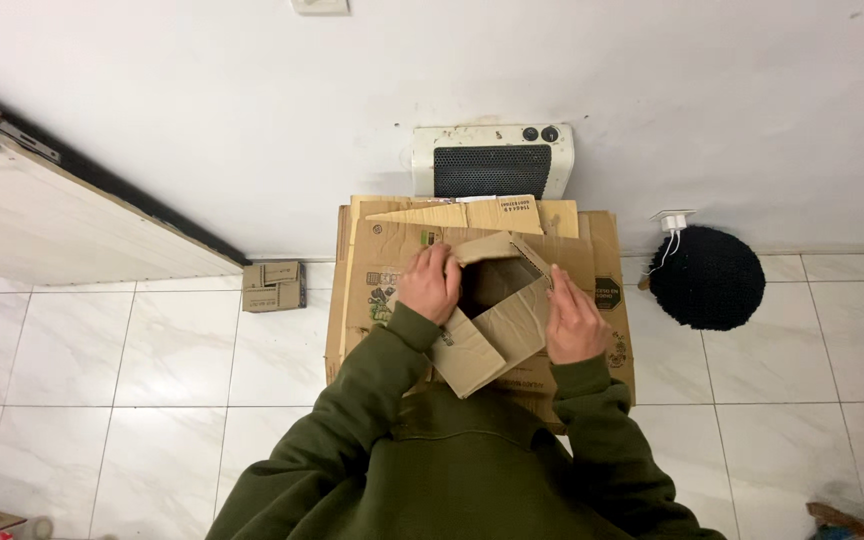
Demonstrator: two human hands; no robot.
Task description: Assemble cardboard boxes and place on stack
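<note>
The small box (492, 320) and the flattened sheets (382, 270) under it are matt brown cardboard, creased and scuffed. The sleeves (372, 390) are soft olive cloth. The floor (152, 380) is glossy pale tile; the round mat (707, 278) looks rough black.

A white, glossy tiled floor (132, 370) carries a stack of flattened brown cardboard boxes (607, 300) at centre frame, a small folded cardboard piece (273, 286) to its left, and a round black mat (707, 277) at right.

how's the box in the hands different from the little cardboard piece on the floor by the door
The open box is larger, raised on the flattened cardboard stack, its flaps up and gripped by the left hand and right hand. The small cardboard piece lies flat on the tiles, untouched. Both are brown cardboard.
</note>
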